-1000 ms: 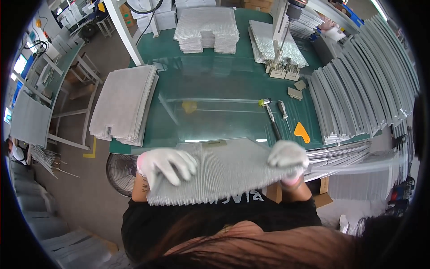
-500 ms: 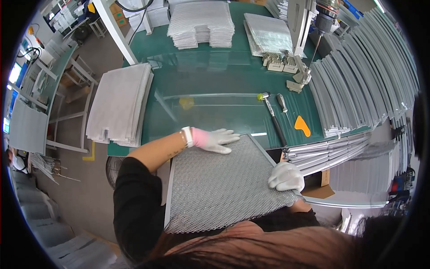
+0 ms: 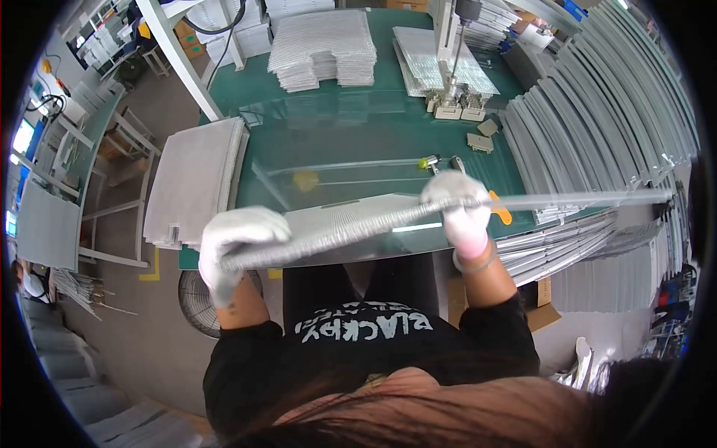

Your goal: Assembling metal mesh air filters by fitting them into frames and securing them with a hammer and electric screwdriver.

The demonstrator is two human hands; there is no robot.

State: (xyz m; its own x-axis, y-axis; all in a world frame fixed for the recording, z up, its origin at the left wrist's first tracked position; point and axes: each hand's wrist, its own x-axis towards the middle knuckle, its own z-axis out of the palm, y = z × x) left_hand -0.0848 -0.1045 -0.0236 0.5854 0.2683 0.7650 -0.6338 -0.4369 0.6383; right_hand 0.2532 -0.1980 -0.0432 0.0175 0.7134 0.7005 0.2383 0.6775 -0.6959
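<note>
Both my gloved hands hold one grey finned metal panel (image 3: 351, 224) edge-up over the near side of the green table (image 3: 358, 149). My left hand (image 3: 239, 243) grips its left end, my right hand (image 3: 459, 209) grips it near the middle. A long clear strip (image 3: 590, 198) runs from my right hand out to the right. Just behind my right hand, an orange tool (image 3: 500, 209) lies on the table.
Stacks of finned panels stand at the back (image 3: 321, 48) and on a side cart (image 3: 198, 179) to the left. Many grey strips (image 3: 597, 127) fan out on the right. A press fixture (image 3: 455, 104) sits at the back. A floor fan (image 3: 196, 299) lies below the table.
The panel has been turned from lying flat to standing on edge. My left hand has shifted from the panel's top to its left end, and my right hand has risen.
</note>
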